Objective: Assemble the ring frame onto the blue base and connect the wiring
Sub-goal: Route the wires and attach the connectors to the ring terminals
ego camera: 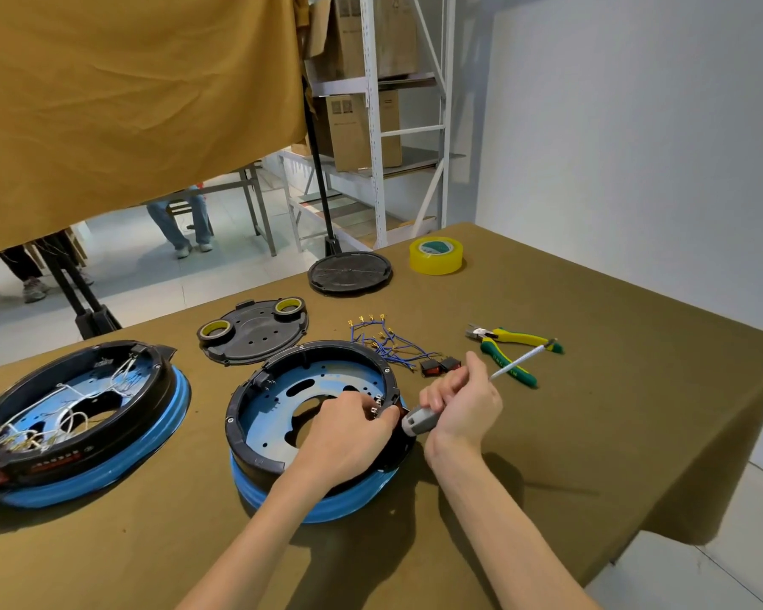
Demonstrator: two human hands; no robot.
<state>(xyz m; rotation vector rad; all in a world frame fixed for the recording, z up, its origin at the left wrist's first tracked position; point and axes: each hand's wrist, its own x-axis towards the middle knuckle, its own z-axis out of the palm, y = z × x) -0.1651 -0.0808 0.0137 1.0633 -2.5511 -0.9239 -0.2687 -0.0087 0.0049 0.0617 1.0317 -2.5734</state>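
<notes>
Bearing unreadable print: yellow tape roll [436, 255]

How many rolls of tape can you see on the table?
3: a big yellow roll at the far edge, and two small dark rolls on the black plate. More may be hidden.

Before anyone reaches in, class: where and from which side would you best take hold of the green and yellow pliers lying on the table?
Take the pliers by the two green and yellow handles, probably from above with the right hand. The handles splay toward the table's near right, while the metal nose points away to the left. A screwdriver shaft held in the right hand crosses over them, so it would need to move first.
</notes>
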